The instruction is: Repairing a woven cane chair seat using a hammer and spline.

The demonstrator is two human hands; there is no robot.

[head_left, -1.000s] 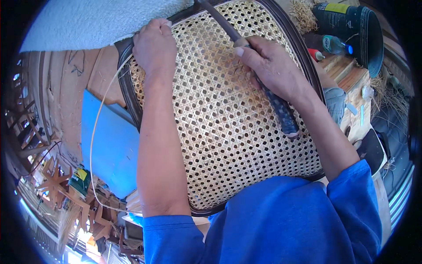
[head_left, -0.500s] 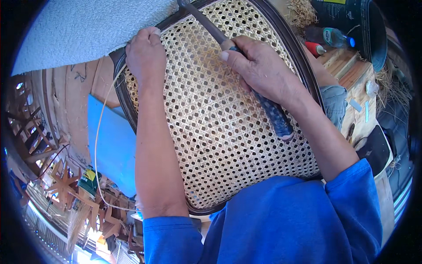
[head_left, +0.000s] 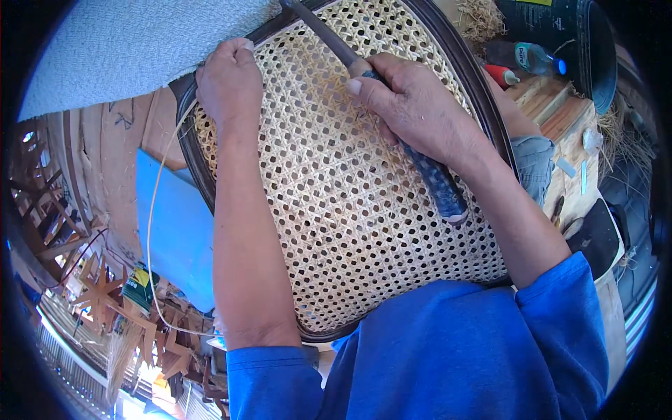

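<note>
Woven cane webbing (head_left: pixel 350 203) fills a dark, curved wooden frame (head_left: pixel 493 122) that leans toward my body. My right hand (head_left: pixel 420 105) is wrapped around the mottled dark-blue handle of a long-shafted tool (head_left: pixel 329 35). Its dark shaft slants up to the left, and its tip meets the frame's far edge, close to the top of the picture. My left hand (head_left: pixel 229 84) lies curled on the upper left corner of the webbing, beside the frame; what its fingers pinch is hidden. A thin pale cane strand (head_left: pixel 155 189) loops down from near that hand on the left.
A light blue-grey cloth (head_left: pixel 154 49) covers the upper left. At the right are a dark bucket (head_left: pixel 591 63), a plastic bottle (head_left: pixel 535 59), a red bottle (head_left: pixel 500 75) and a wooden bench (head_left: pixel 560 115). A blue panel (head_left: pixel 175 224) and wooden star shapes (head_left: pixel 98 287) stand left.
My left hand and the frame's left side have shifted slightly left. The tool and my right hand have hardly moved, still in the same grip.
</note>
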